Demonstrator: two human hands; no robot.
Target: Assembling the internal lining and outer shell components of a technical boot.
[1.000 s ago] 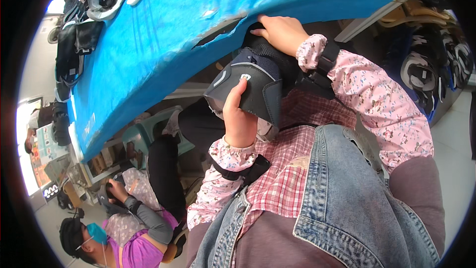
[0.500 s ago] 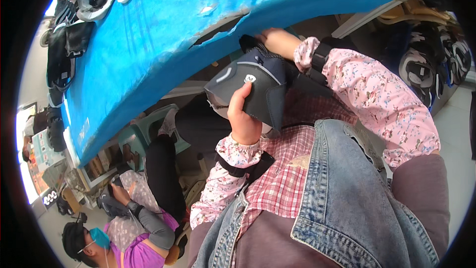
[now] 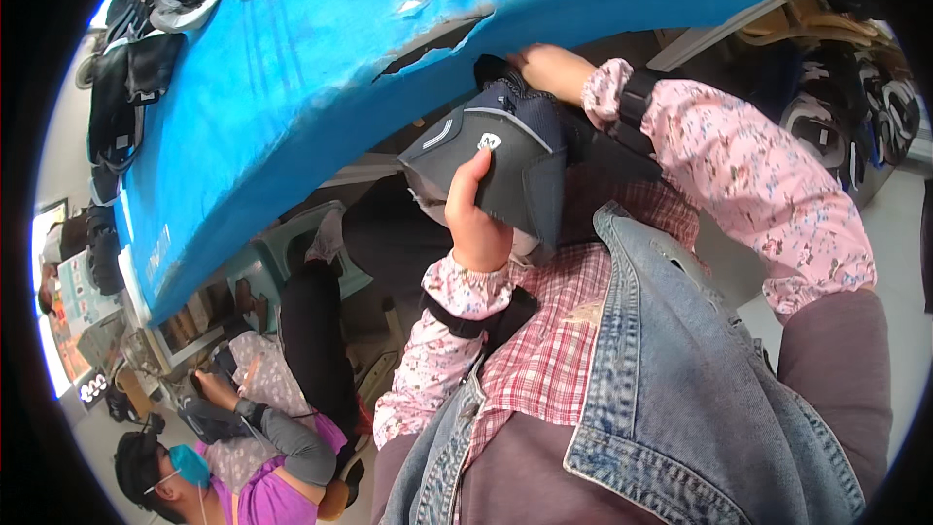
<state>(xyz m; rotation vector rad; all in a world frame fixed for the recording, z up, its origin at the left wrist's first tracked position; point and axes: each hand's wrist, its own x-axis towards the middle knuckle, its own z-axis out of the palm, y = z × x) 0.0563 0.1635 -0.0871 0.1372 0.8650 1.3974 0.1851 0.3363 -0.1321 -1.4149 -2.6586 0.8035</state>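
Note:
A dark grey and navy shoe upper [image 3: 510, 170], with a small white emblem and pale stripes on its side, is held up below the table edge. My left hand [image 3: 481, 231] grips it from the near side. Its thumb presses flat beside the emblem, and the other fingers are hidden behind the material. At the far end, my right hand [image 3: 554, 73] is closed at the upper's black padded edge. Its fingertips are largely out of sight. Rough pale lining shows along the upper's lower left border.
A blue-covered table [image 3: 292, 87] with a torn edge spans the front. Black shoe pieces [image 3: 126, 87] lie at its left end. More shoe parts [image 3: 826, 122] are stacked at right. At lower left, a masked person [image 3: 262, 428] sits working near a green stool [image 3: 267, 262].
The shoe upper is turned slightly, its left side pulled out more pointed. My right hand has shifted a little up and right. The seated person's hand has moved left.

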